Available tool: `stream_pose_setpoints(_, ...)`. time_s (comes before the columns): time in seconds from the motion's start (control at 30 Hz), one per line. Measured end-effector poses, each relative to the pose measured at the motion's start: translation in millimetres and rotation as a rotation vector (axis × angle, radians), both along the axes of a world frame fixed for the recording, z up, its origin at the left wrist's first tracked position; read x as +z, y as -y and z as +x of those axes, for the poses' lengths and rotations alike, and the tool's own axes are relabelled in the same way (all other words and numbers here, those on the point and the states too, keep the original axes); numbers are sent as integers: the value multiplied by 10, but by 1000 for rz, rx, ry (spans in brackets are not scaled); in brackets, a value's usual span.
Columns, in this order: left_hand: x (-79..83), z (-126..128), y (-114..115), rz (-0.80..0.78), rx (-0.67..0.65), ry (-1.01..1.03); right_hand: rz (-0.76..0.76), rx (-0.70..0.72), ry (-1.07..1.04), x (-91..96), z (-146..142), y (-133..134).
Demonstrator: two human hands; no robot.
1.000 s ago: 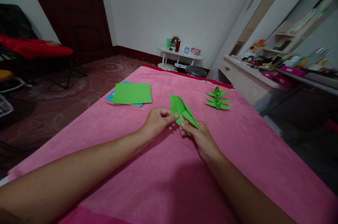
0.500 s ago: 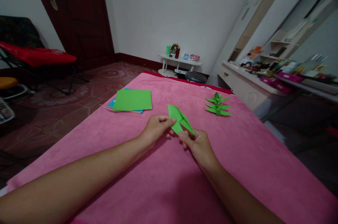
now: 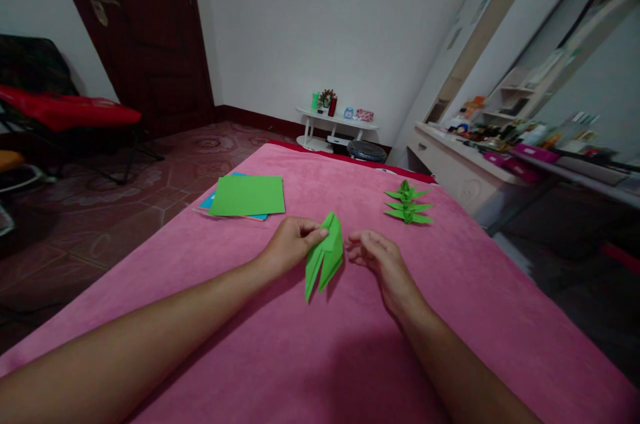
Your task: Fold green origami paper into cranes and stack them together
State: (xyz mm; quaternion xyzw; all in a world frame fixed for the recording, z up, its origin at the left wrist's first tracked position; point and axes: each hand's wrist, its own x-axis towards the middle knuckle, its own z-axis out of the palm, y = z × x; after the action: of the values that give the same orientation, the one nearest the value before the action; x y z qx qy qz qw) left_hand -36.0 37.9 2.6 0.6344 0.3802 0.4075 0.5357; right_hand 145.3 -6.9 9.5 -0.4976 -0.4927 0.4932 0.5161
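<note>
Between the thumb and fingers of my left hand (image 3: 297,241) is a piece of folded green paper (image 3: 327,254). Two narrow points of it hang downward with a slit between them. My right hand (image 3: 375,254) hovers just right of the paper, apart from it, its fingers loosely curled and holding nothing. Further back on the right lie several finished green paper figures (image 3: 407,204) with spiky points, set in a row. To the left rests a stack of paper sheets, a green sheet (image 3: 247,196) on top and blue showing beneath.
A pink cloth (image 3: 280,357) covers the surface under my hands. Behind it stands a small white shelf table (image 3: 337,119) with ornaments. On the right is a cluttered white dresser (image 3: 450,147); a red-covered chair (image 3: 75,111) is at the left, near a dark door (image 3: 145,31).
My right hand has let go of the folded paper and moved slightly right. In my left hand the paper has turned so its points face down.
</note>
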Motion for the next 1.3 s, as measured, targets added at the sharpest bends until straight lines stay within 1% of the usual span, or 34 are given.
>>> stream_pose_setpoints(0.03, -1, 2, 16, 19, -33, -39, 6, -18, -23, 9, 13, -5)
stream_pose_setpoints(0.17, -33, 34, 113, 85, -136, -120, 53, 31, -24, 20, -38, 26)
stream_pose_setpoints(0.27, -47, 63, 165, 95, -184, -127, 93, -13, 17, 11, -76, 43)
stream_pose_setpoints(0.4, -54, 87, 171, 88, -186, -87, 132, -26, 75, 2, -49, 22)
stream_pose_setpoints(0.57, -71, 80, 173, 100, -213, -92, 176, -32, 166, 8, -29, 8)
stream_pose_setpoints(0.7, -63, 70, 206, 116, -222, -104, 183, -51, 186, 6, -35, 12)
stream_pose_setpoints(0.83, -33, 70, 226, 222, -197, -161, 146, -33, 155, -5, -23, 20)
stream_pose_setpoints(0.97, -18, 67, 223, 290, -194, -208, 120, -3, 100, -29, -12, 29)
stream_pose_setpoints(1.17, -26, 65, 233, 313, -185, -198, 68, 41, 12, -80, -19, 25)
stream_pose_setpoints(1.3, -19, 66, 237, 291, -173, -222, 51, 60, -56, -95, -28, 20)
